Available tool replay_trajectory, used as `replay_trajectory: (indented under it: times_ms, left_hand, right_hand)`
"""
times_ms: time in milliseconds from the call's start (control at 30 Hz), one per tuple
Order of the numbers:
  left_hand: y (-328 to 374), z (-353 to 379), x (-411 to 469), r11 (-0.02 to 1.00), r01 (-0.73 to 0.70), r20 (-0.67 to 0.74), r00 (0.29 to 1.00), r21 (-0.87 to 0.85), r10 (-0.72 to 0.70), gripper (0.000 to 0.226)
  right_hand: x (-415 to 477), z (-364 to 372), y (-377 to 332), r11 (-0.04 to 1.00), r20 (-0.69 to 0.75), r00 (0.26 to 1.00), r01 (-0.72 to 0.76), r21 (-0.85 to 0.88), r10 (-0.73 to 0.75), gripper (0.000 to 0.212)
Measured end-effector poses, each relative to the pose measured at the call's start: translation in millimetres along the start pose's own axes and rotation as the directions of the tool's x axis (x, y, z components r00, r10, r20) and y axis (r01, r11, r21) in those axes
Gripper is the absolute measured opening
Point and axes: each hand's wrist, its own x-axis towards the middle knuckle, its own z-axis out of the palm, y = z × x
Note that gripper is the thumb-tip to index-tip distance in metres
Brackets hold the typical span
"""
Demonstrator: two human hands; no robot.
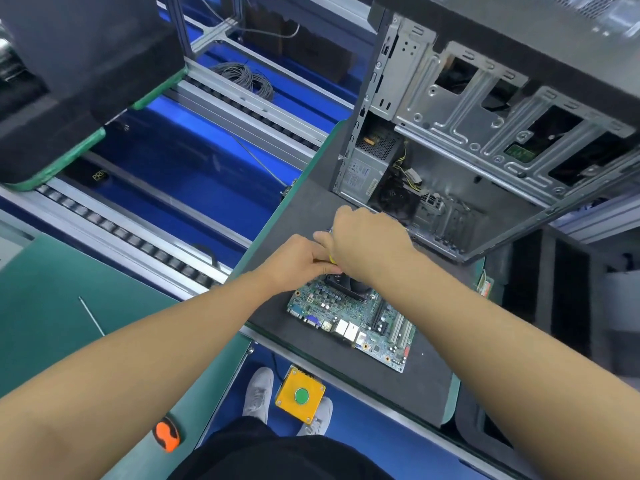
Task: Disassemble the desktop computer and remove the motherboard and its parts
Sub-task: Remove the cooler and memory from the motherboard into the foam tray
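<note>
Above the motherboard, left hand pinching a yellow tool, right hand curled with grip unseen, could slip and gouge traces.

Just below my right hand, the motherboard is blue-green, speckled with small silver dots. It has a bright blue port and white-silver blocks on its near edge. A yellow sliver shows between that hand and my left hand. The mat under both hands is dark grey, edged in green. Beyond my right hand, the computer case is bare silver-grey metal with yellow wires inside. Back towards me from my hands, the button box is yellow with a green button. Further left of my left hand, a handle is orange and black. The floor is deep blue.
</note>
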Motion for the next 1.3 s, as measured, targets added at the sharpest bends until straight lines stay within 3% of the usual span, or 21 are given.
replay_trajectory:
  times_ms: [133, 233, 367, 533, 667, 767, 867, 1000, 1067, 1167, 1233, 1300]
  left_hand:
    - [-5, 9, -3, 0.996, -0.017, -0.083, 0.997, -0.092, 0.009, 0.045]
    - [-17, 7, -2, 0.99, 0.03, -0.037, 0.999, -0.135, -0.035, 0.03]
    - [-37, 0, -6, 0.999, 0.049, 0.045, 0.998, -0.021, -0.048, 0.024]
    - [-42, 5, -9, 0.983, 0.18, 0.078, 0.98, 0.033, -0.182, 0.016]
    - [-37, 12, -9, 0.98, 0.19, -0.007, 0.982, -0.056, -0.191, 0.009]
    - [-32, 13, -9, 0.982, 0.186, -0.032, 0.982, -0.022, -0.187, 0.003]
    - [-29, 13, -9, 0.997, 0.075, -0.079, 0.994, 0.021, -0.073, 0.036]
    - [-23, 10, -10, 0.999, -0.038, -0.11, 0.993, 0.036, 0.041, 0.041]
    - [-27, 11, -9, 0.997, -0.03, -0.081, 0.996, 0.068, 0.035, 0.025]
    - [-37, 13, -7, 0.994, -0.048, -0.098, 0.994, 0.101, 0.058, 0.01]
    - [-36, 15, -7, 0.992, -0.055, -0.097, 0.993, 0.11, 0.066, 0.002]
    - [-36, 14, -6, 0.992, -0.047, -0.087, 0.995, 0.114, 0.057, 0.009]
  right_hand:
    - [4, 5, -8, 0.998, 0.022, 0.999, -0.041, 0.038, 0.04, 0.028]
    - [13, 4, -6, 0.996, 0.06, 0.997, 0.046, 0.082, -0.051, 0.016]
    - [20, -4, 3, 0.982, 0.14, 0.973, 0.187, 0.006, -0.186, 0.009]
    - [24, -13, -8, 0.881, 0.268, 0.867, 0.461, -0.107, -0.42, 0.012]
    - [30, -24, -4, 0.819, 0.335, 0.799, 0.561, -0.121, -0.499, 0.008]
    - [25, -22, -4, 0.861, 0.289, 0.842, 0.499, -0.097, -0.455, 0.009]
    - [15, -9, -14, 0.934, 0.209, 0.913, 0.356, 0.006, -0.349, 0.022]
    - [1, -6, -15, 0.956, 0.051, 0.999, -0.024, 0.292, 0.009, 0.04]
    - [-3, -5, -14, 0.985, -0.022, 0.994, -0.098, 0.141, 0.102, 0.039]
    - [-3, -5, -15, 0.991, -0.005, 0.993, -0.12, -0.063, 0.12, 0.045]
    - [1, -2, -15, 0.992, -0.014, 0.993, -0.119, -0.038, 0.118, 0.042]
    - [7, 2, -14, 0.995, -0.011, 0.995, -0.095, 0.04, 0.096, 0.036]
